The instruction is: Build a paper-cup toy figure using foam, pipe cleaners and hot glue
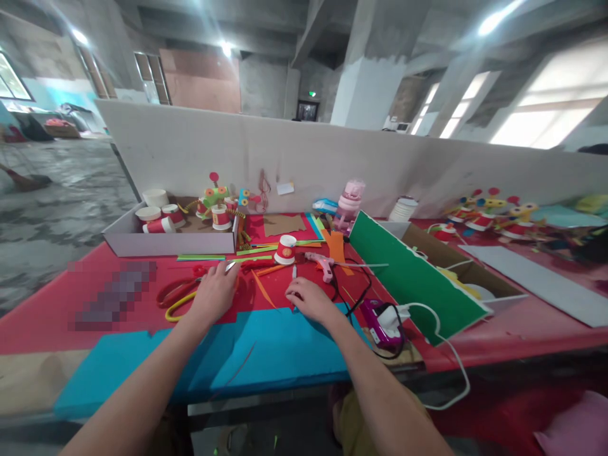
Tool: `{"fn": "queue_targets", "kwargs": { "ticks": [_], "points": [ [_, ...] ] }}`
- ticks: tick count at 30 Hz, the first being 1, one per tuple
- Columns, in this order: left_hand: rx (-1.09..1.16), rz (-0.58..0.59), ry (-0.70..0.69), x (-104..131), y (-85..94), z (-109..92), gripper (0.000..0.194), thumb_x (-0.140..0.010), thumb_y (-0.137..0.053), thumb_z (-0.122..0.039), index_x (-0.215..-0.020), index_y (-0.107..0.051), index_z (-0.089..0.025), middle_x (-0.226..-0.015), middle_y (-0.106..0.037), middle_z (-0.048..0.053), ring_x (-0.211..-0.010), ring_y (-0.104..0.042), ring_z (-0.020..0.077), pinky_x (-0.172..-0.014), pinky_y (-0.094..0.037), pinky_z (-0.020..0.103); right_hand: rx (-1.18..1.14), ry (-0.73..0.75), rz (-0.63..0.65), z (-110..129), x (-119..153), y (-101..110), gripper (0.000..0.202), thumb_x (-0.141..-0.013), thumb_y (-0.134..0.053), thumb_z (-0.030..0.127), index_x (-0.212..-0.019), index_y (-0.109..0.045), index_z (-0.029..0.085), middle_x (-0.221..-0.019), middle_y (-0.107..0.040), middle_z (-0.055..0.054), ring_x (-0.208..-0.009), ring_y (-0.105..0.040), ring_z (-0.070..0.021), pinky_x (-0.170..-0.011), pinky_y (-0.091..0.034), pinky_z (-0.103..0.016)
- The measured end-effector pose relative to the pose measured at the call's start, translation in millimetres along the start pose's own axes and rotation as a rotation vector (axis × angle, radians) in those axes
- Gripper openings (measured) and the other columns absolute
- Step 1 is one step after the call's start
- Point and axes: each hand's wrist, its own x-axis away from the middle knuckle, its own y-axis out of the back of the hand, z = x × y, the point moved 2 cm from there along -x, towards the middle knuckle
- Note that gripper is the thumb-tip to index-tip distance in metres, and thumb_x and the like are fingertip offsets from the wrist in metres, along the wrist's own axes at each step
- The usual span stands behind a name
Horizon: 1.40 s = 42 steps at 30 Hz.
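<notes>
My left hand point(217, 292) is over the red table beside red-handled scissors point(171, 292) and a yellow handle point(178, 307). A silvery piece shows at its fingertips; whether it is held is unclear. My right hand point(306, 296) rests near the blue sheet's point(289, 354) far edge, fingers curled around something small and partly hidden. Beyond the hands stands a red and white paper cup point(285, 251). A pink glue gun point(325, 266) lies to its right. Orange strips point(266, 288) lie between the hands.
At the back left, a white box point(171, 246) holds paper cups and a cup figure. A green panel point(408, 278) edges a divided box on the right. Near it are a purple power block point(384, 326) and white cable point(463, 373). A pink bottle point(349, 202) stands behind.
</notes>
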Motion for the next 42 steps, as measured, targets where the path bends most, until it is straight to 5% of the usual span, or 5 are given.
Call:
{"fn": "queue_targets", "kwargs": {
  "ticks": [8,20,29,36,42],
  "points": [
    [0.018,0.190,-0.528,-3,-17.7,-63,0.032,-0.090,-0.042,-0.010,-0.109,-0.066,-0.016,-0.104,-0.065,0.013,-0.099,-0.056,0.0257,-0.088,-0.046,0.038,0.231,-0.200,-0.026,-3,-6,0,0.005,-0.086,-0.062,0.017,-0.089,-0.065,0.017,-0.103,-0.057,-0.007,-0.085,-0.059,-0.0158,-0.075,-0.043,-0.026],
    [0.337,0.069,-0.155,-31,-12.1,-51,0.016,-0.084,-0.042,-0.013,-0.082,-0.057,-0.016,-0.080,-0.066,0.008,-0.073,-0.063,0.0195,-0.067,-0.047,0.030,0.478,-0.472,-0.031,-7,-3,12,0.020,-0.088,-0.056,0.019,-0.107,-0.061,0.018,-0.112,-0.055,-0.015,-0.089,-0.064,-0.0240,-0.065,-0.044,-0.030],
    [1.038,0.328,-0.079,-11,44.6,-31,0.005,-0.073,-0.049,-0.017,-0.077,-0.047,-0.019,-0.079,-0.067,0.001,-0.058,-0.062,0.0129,-0.057,-0.047,0.025,0.057,-0.155,-0.082,11,8,24,0.010,-0.088,-0.060,0.025,-0.089,-0.068,0.018,-0.089,-0.064,-0.005,-0.077,-0.058,-0.0153,-0.071,-0.041,-0.026],
    [0.567,0.483,-0.188,54,43.7,-24,0.010,-0.077,-0.049,-0.019,-0.072,-0.057,-0.019,-0.063,-0.058,-0.002,-0.060,-0.054,0.0128,-0.055,-0.038,0.022,-0.252,0.345,0.326,72,23,-25,0.026,-0.076,-0.076,0.035,-0.098,-0.069,0.023,-0.091,-0.061,0.000,-0.073,-0.055,-0.0118,-0.064,-0.039,-0.021],
    [0.297,0.381,-0.243,25,29.9,-25,0.023,-0.086,-0.044,-0.018,-0.080,-0.065,-0.017,-0.077,-0.067,0.005,-0.070,-0.061,0.0166,-0.063,-0.042,0.025,-0.051,0.263,0.355,70,18,-40,0.005,-0.088,-0.060,0.022,-0.086,-0.061,0.018,-0.090,-0.059,-0.003,-0.079,-0.053,-0.0152,-0.064,-0.035,-0.024]
  ]
}}
